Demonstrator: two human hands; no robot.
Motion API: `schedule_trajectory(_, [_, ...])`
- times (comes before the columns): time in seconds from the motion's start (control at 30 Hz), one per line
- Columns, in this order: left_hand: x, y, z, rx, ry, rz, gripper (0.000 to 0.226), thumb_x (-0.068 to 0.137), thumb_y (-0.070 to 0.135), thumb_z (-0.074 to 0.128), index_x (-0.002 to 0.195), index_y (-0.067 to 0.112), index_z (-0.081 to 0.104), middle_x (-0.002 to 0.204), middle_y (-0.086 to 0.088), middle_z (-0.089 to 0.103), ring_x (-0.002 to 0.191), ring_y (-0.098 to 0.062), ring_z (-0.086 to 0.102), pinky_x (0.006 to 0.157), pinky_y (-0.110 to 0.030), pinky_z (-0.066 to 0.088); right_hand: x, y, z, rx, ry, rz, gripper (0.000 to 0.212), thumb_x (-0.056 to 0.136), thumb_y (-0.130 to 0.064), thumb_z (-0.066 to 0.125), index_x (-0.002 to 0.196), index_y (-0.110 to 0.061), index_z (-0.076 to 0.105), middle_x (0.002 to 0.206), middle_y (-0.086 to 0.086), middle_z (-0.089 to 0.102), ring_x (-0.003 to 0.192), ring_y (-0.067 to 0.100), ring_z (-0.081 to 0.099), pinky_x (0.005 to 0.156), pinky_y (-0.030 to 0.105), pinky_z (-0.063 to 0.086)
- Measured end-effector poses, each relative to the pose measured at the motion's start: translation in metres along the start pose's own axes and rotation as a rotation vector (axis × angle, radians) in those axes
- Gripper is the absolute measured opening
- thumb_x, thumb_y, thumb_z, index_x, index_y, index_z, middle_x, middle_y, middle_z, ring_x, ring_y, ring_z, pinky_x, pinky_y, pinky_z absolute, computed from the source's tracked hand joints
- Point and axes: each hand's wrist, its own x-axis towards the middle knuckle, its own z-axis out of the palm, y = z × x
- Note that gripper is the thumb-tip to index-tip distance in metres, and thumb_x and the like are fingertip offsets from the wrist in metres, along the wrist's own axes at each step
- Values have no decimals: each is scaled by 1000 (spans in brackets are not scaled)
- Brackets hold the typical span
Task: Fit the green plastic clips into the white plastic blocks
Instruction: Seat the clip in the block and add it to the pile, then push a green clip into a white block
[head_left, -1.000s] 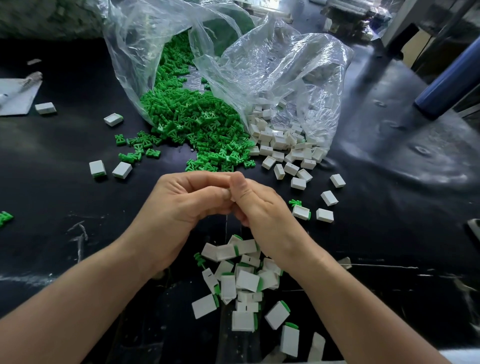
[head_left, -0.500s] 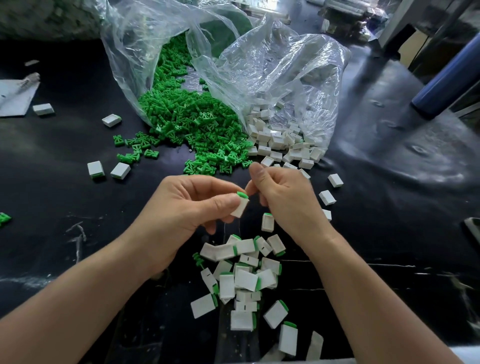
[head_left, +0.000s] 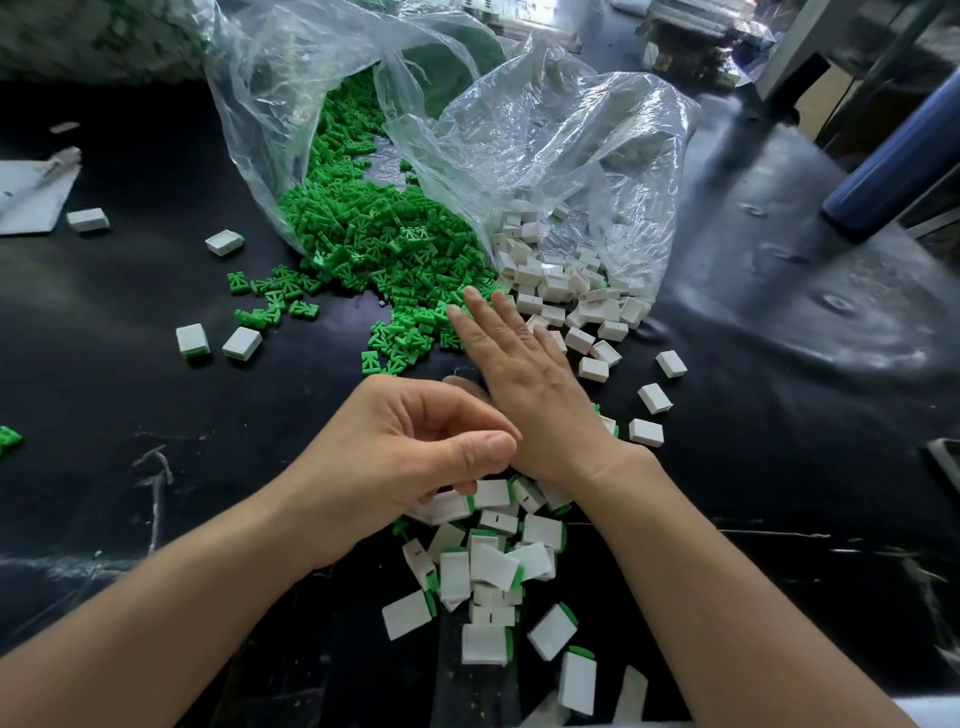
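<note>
From the head camera: a worker's right hand (head_left: 524, 374) reaches flat, fingers spread and holding nothing, toward the green clips (head_left: 384, 249) spilling from a clear bag (head_left: 291, 78) at the far middle of the dark surface (head_left: 130, 395). The left hand (head_left: 410, 457) hovers loosely curled, thumb near forefinger, apparently empty. White blocks (head_left: 561, 291) tumble from a second clear bag (head_left: 597, 145) just beside the clips. Finished blocks with green ends (head_left: 493, 566) lie heaped at the near edge. The pick looks best made at the pile's loose fringe, taking one clip cleanly and turning it before pressing it into a block.
</note>
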Motion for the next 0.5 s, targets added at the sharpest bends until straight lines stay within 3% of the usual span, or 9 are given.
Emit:
schedule_trajectory(0.1, [1,-1,0,6,-4,-3,26,58,29,69,74,9,75,63,-4,69,51,-6,58,46,-12,43,2,4,0,-75,-77,-3,58,97,-44,24,147,-28,2,156,-10,-8,141,8,-13,113,43,-11])
schedule_trajectory(0.2, [0,-3,-2,17,-2,-14,33,55,37,69,76,13,75,64,-7,69,52,-7,57,46,-15,42,1,6,-3,-22,47,81,51,96,-43,34,143,-26,29,153,-8,20,141,9,8,112,44,-8])
schedule_trajectory(0.33, [1,-3,-3,28,3,-16,34,53,41,68,78,18,75,65,-6,70,53,-8,57,48,-18,43,-5,9,-7,-77,218,109,27,92,-25,50,116,-18,59,127,-3,54,120,17,43,109,34,8])
schedule_trajectory(0.43, [2,-4,-4,35,3,-21,33,54,41,68,78,19,75,65,-6,70,53,-8,58,46,-16,44,-8,9,-8,-18,264,107,22,86,-7,53,103,-13,65,110,3,61,104,24,50,95,30,28])
schedule_trajectory(0.5, [2,-5,-4,39,9,-23,32,55,40,68,78,19,75,66,-6,70,54,-8,59,46,-16,44,-8,9,-9,46,271,127,21,86,-5,54,102,-12,66,108,4,61,102,26,52,90,31,34])
